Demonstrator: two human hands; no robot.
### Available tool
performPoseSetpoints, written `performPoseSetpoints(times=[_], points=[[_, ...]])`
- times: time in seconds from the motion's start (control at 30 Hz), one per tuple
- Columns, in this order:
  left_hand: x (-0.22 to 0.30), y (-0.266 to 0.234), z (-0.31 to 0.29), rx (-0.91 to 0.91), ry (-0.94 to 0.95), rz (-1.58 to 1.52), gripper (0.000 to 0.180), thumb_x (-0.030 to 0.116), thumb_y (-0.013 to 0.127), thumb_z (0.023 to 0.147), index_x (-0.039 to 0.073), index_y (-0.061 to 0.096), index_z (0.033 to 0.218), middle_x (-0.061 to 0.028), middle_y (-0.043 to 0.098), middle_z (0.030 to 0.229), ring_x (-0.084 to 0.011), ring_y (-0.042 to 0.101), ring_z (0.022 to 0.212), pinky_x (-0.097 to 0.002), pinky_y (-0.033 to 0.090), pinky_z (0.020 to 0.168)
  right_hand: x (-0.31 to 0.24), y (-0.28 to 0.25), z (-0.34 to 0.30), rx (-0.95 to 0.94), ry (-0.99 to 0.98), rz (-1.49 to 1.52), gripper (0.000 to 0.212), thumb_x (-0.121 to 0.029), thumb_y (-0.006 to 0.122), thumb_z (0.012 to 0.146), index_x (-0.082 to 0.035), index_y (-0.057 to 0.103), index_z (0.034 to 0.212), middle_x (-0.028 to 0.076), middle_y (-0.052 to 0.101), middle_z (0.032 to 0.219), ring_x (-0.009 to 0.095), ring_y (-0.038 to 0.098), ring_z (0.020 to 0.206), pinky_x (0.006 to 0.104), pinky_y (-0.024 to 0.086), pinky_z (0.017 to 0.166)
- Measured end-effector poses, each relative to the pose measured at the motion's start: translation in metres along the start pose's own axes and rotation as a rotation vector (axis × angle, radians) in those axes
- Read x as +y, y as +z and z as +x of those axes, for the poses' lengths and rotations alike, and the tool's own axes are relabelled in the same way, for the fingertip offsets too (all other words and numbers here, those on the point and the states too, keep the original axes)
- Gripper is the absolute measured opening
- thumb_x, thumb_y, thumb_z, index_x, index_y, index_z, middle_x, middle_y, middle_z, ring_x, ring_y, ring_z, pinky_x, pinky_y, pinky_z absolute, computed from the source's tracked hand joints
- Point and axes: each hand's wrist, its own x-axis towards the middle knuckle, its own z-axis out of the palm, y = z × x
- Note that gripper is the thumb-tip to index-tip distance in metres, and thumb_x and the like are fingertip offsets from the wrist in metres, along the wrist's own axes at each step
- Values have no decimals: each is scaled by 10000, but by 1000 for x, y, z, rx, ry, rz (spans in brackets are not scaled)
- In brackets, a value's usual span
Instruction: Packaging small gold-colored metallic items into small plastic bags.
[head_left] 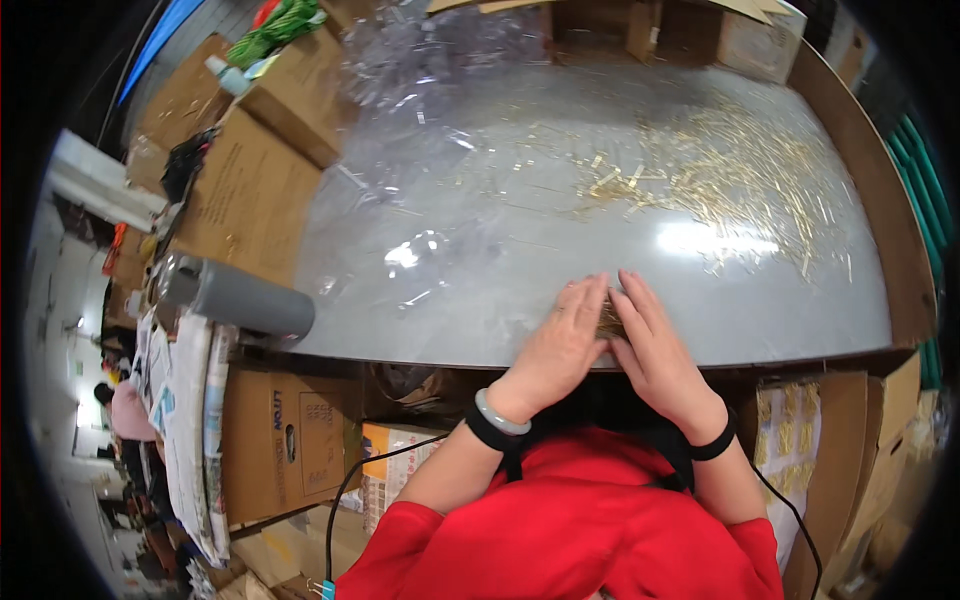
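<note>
My left hand (566, 342) and my right hand (655, 350) are together at the front edge of the grey tabletop (480, 330). Fingers stretched forward and close together, they press in from both sides on a small bundle of thin gold strips (609, 322). Much of that bundle is hidden by the palms. Beyond my right hand, a wide loose heap of the same gold strips (750, 170), resembling twist ties, spreads over the table. Crumpled clear plastic pieces (420, 60) pile up at the far left.
A grey bottle (245, 297) lies at the table's left edge beside cardboard boxes (245, 190). Cardboard walls (870, 180) border the right side, and open boxes (600, 30) stand at the back. A black cable (340, 490) runs by my left arm. Another person (130, 415) is far left.
</note>
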Motion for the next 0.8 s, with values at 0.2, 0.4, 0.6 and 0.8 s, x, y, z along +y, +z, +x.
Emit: performPoseSetpoints(times=[0.2,0.4,0.6,0.8], points=[[-4,-6,0,-6,73,-97,831,27,663,910,-16,188,1590,-297,327,1536,-465,411,1397,-456,420,1128,-5,13,1,5,-21,-166,411,-19,617,907,29,573,1312,184,580,1369,394,512,1330,470,435,1113],[-3,-24,-3,-47,91,-134,759,48,655,913,-19,271,1564,-284,354,1540,-458,378,1429,-469,352,1181,-2,22,-2,84,-38,-259,362,-38,631,884,-1,627,1244,149,620,1289,355,551,1296,454,460,1094],[-39,-104,-1,61,-85,354,499,102,727,868,8,584,1337,-217,484,1476,-437,396,1423,-497,349,1178,3,21,-2,142,-67,-300,363,-11,602,870,-11,626,1232,143,619,1271,350,566,1277,463,441,1115],[-58,-107,-1,-108,-5,690,250,95,756,812,25,636,1020,-197,557,1319,-433,428,1380,-585,320,1177,0,19,-1,138,-33,-252,332,1,585,874,-6,619,1204,149,610,1235,353,576,1252,469,435,1114]])
